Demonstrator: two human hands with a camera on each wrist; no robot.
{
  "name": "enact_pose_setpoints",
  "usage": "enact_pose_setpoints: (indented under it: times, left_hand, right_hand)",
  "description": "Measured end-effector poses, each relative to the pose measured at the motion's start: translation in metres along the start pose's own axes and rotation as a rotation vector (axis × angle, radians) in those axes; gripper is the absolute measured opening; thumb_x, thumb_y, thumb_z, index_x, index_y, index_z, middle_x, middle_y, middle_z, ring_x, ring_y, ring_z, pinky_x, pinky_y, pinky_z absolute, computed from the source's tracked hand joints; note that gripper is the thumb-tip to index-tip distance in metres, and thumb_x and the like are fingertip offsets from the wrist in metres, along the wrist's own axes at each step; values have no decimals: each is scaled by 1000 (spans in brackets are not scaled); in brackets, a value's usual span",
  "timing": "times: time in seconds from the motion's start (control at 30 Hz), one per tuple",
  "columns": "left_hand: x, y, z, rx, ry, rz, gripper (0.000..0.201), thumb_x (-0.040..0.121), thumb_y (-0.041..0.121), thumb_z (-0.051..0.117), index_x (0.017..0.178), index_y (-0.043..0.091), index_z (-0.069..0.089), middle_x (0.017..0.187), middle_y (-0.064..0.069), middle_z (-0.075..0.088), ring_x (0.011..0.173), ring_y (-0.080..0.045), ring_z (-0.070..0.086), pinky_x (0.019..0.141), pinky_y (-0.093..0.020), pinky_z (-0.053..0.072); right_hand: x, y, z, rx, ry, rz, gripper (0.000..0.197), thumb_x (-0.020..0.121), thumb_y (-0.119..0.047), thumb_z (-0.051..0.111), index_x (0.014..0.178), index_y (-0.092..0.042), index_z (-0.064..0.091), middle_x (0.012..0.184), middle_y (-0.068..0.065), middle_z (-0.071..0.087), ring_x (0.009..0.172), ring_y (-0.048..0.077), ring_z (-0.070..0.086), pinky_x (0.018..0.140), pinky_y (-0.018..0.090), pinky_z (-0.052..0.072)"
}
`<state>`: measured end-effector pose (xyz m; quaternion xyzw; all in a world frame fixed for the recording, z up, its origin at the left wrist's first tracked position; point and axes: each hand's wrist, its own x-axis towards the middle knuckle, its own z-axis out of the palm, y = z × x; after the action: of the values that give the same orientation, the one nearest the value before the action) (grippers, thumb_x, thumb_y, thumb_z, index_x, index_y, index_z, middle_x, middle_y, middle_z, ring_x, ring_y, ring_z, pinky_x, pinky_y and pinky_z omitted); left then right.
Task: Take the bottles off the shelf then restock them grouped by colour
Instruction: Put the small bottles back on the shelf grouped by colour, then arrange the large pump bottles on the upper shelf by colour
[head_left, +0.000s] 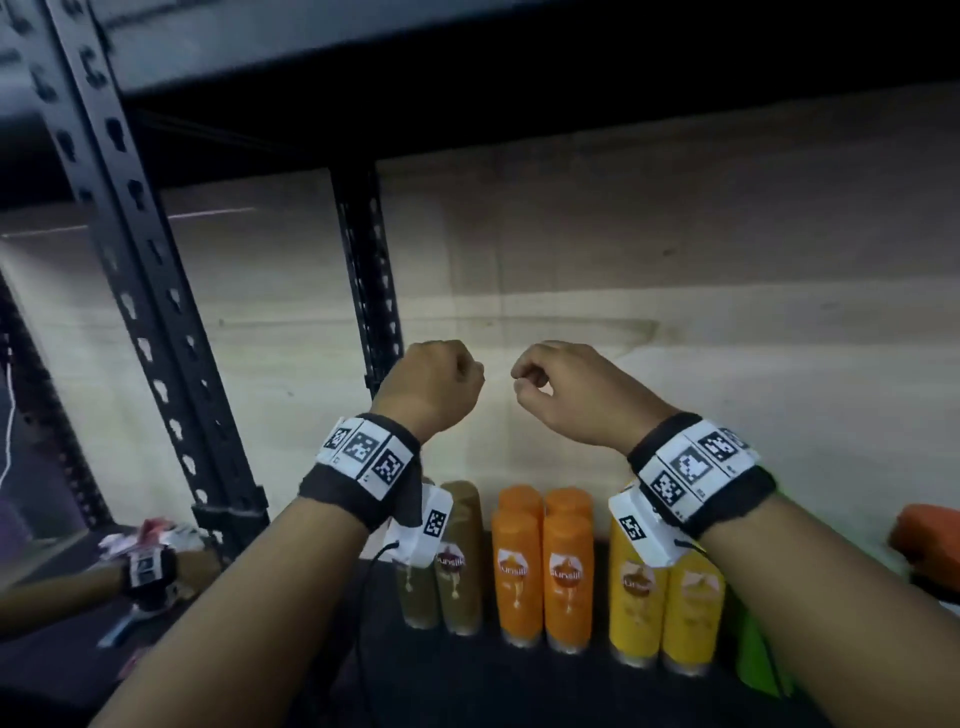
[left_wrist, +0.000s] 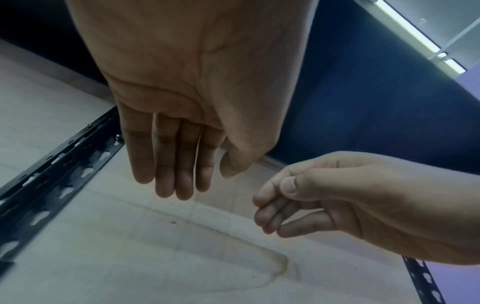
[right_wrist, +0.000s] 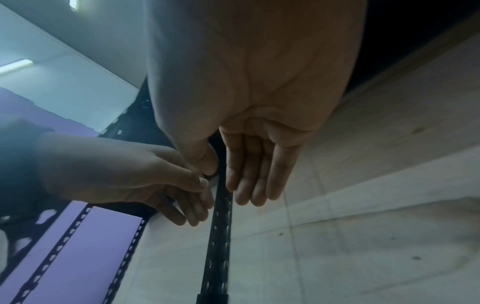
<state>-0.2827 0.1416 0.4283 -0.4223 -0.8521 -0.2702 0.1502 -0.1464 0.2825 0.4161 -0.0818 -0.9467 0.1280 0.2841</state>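
Both grips empty, left hand (head_left: 431, 384) and right hand (head_left: 566, 389) relaxed (bottles (head_left: 543, 566) below).

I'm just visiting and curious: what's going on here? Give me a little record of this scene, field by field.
setting: black metal shelving rack against a pale wall
olive-brown plastic bottles: upright, at the left of the row
orange plastic bottles: upright, in the middle, two visible in front and two behind
yellow plastic bottles: upright, at the right, partly hidden by the wrist
grouping: colours stand together
left hand: raised above the bottles, fingers loosely curled, holding nothing
right hand: raised beside it, also holding nothing
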Motion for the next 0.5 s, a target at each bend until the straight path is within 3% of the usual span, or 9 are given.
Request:
enact_pose_setpoints:
  times: [0.1, 0.2, 0.33, 0.5]
  left_hand:
    - [21, 7, -24, 10, -51, -25, 30, 99, 33, 52, 99, 12, 73, 97, -9, 73, 86, -29, 67, 77, -35, 56]
    - [43, 10, -42, 88, -143, -16, 26, 98, 29, 51, 95, 9, 68, 104, -11, 73, 90, -28, 64, 74, -29, 49]
    - [48, 27, -65, 178, -297, 13, 34, 101, 30, 45, 106, 4, 67, 117, -18, 68, 105, -36, 63, 84, -34, 48]
    - [38, 56, -102, 218, -459, -66, 38, 100, 43, 42, 89, 14, 64, 114, -15, 70, 104, -33, 64, 86, -34, 52]
  right_hand:
    - [24, -4, -26, -16, -84, 26, 24, 99, -31, 53, 106, -17, 70, 107, -4, 68, 99, 14, 61, 88, 31, 50]
    - [39, -11, -53, -41, -205, 78, 24, 98, -31, 52, 103, -18, 71, 108, -2, 69, 100, 16, 61, 86, 30, 48]
    - [40, -27, -90, 41, -257, 172, 22, 96, -32, 51, 100, -21, 70, 106, -5, 67, 97, 16, 61, 84, 31, 50]
    - [21, -55, -128, 110, -324, 225, 21, 95, -32, 51, 99, -24, 70, 105, -8, 68, 94, 14, 63, 82, 30, 52]
